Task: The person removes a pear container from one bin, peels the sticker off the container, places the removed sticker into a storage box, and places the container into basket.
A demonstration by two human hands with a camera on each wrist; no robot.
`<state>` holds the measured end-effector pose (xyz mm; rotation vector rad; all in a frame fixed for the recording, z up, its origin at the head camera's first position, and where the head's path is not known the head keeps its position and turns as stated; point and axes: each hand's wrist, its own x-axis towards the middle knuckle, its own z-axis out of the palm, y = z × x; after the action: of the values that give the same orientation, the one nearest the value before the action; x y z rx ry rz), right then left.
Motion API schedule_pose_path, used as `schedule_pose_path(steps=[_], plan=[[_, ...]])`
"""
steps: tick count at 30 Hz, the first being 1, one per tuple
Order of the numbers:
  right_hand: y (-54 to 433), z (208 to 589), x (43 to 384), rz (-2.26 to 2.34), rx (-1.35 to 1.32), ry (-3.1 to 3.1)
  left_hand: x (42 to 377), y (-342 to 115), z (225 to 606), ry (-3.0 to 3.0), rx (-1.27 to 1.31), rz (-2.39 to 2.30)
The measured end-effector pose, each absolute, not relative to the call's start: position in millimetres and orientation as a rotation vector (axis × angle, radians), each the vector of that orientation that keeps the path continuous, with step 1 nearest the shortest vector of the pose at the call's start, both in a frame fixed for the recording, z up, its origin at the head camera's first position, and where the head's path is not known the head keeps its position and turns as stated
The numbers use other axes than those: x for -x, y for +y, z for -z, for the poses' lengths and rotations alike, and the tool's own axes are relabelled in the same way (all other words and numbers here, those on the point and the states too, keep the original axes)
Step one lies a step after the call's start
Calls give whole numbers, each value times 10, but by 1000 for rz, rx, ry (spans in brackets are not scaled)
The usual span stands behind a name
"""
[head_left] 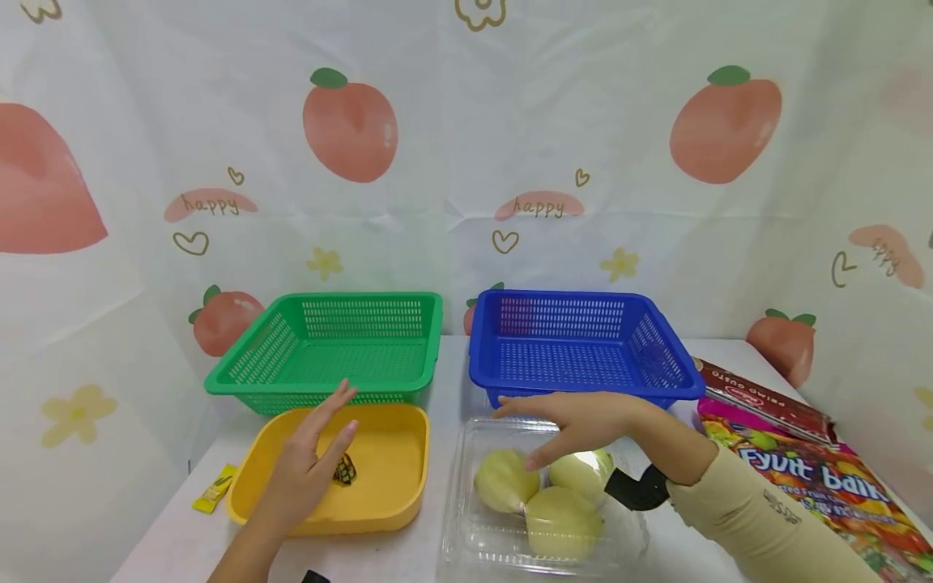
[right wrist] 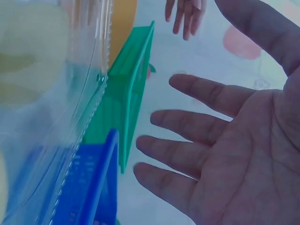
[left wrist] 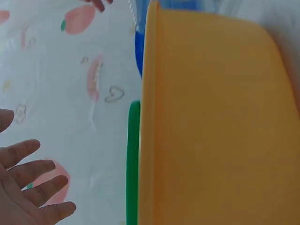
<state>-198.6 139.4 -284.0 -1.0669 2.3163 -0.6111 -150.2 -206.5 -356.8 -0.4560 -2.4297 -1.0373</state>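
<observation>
My left hand (head_left: 304,463) hovers over the yellow basin (head_left: 386,461), fingers extended and holding nothing. A small dark item with yellow markings (head_left: 346,470) lies in that basin, partly behind the hand. In the left wrist view, the same hand (left wrist: 30,185) has its fingers spread beside the basin wall (left wrist: 220,117). My right hand (head_left: 583,423) is above a clear plastic box (head_left: 474,538) containing three pale yellow-green round fruits or vegetables (head_left: 564,522). The right wrist view shows that palm (right wrist: 248,145) with fingers straight and apart, holding nothing.
A green basket (head_left: 357,356) and a blue basket (head_left: 561,364) stand behind. At right lie a Fyvit balk candy bag (head_left: 824,478) and a dark red Primo Gusto pack (head_left: 765,401). A small yellow packet (head_left: 215,488) sits left of the basin. A printed cloth hangs behind.
</observation>
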Motion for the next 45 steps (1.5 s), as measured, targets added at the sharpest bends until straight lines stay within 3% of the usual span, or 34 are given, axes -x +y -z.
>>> schedule_pose_path(steps=[20, 29, 45], plan=[[2244, 3269, 1507, 1075, 802, 2508, 1505, -1537, 3660, -2478, 664, 1379], [2386, 3541, 1389, 1170, 869, 2591, 1476, -1271, 3768, -2464, 792, 1499], [2468, 3977, 1260, 1382, 710, 2586, 1447, -1086, 4020, -2443, 908, 1546]])
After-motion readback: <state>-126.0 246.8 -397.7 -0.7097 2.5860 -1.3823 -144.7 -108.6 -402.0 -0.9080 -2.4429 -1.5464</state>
